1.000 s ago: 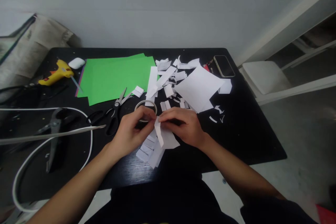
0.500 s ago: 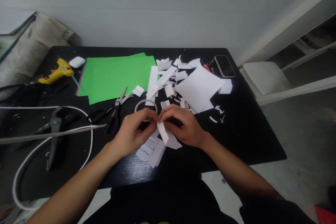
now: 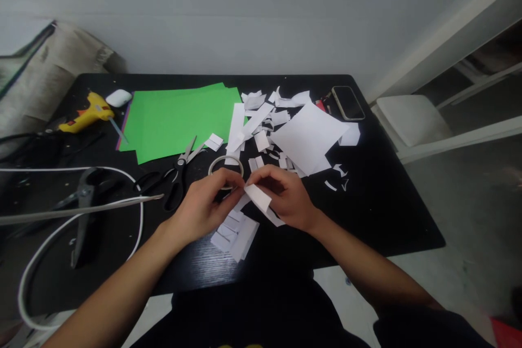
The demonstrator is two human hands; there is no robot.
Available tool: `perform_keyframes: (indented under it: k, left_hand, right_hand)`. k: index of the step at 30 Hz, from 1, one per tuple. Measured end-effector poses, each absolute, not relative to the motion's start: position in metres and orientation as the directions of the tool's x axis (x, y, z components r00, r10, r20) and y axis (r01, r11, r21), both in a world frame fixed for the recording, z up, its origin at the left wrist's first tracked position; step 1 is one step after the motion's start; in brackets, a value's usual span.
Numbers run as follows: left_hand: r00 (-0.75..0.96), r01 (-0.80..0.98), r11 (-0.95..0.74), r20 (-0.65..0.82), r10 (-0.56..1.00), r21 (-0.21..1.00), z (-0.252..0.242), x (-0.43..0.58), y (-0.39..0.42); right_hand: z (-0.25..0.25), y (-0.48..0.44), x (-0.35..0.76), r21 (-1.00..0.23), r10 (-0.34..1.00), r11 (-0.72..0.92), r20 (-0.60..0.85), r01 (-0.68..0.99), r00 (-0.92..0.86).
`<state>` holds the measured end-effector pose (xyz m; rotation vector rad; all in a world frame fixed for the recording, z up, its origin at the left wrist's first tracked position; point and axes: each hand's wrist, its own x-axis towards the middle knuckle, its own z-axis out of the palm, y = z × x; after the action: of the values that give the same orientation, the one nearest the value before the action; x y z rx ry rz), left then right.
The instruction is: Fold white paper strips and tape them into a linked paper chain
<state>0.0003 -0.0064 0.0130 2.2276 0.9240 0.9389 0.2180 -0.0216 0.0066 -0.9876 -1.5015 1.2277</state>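
Observation:
Between my two hands is a folded white paper strip [image 3: 261, 199], slanting down to the right. My left hand [image 3: 210, 201] pinches its upper left end, and my right hand [image 3: 285, 196] is closed on the same end, fingertips nearly touching. Under my hands lies a pile of small white paper pieces [image 3: 236, 234]. A pale ring [image 3: 212, 165] rests just beyond my left fingers. Black-handled scissors [image 3: 180, 166] lie open to the left of my left hand.
Green sheets [image 3: 179, 119], white scraps [image 3: 255, 100] and a large white sheet [image 3: 310, 136] lie farther back. A yellow glue gun [image 3: 92, 113], large shears [image 3: 85, 217] and a white cable [image 3: 141, 217] are at left. A phone [image 3: 348, 102] lies at back right.
The folded strip has turned, its free end now closer to my right hand and lying more slanted. Both hands keep their pinch in nearly the same place.

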Motion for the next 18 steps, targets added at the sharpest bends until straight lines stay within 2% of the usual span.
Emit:
perform_keyframes:
  k: [5,12,18]
  left_hand:
    - [0.547,0.375,-0.602,0.357,0.758,0.705,0.016,0.001,-0.007]
    - [0.507,0.399,-0.609,0.389,0.769,0.685,0.013,0.002,-0.006]
    - [0.439,0.351,-0.524,0.358,0.824,0.776,0.006,0.002,-0.005]
  right_hand:
    - [0.005,-0.025,0.215,-0.99,0.977,0.142,0.138,0.017,-0.161]
    - [0.003,-0.027,0.211,-0.976,0.971,0.217,0.216,0.004,-0.099]
    - [0.011,-0.029,0.213,-0.976,0.969,0.218,0.217,0.004,-0.115]
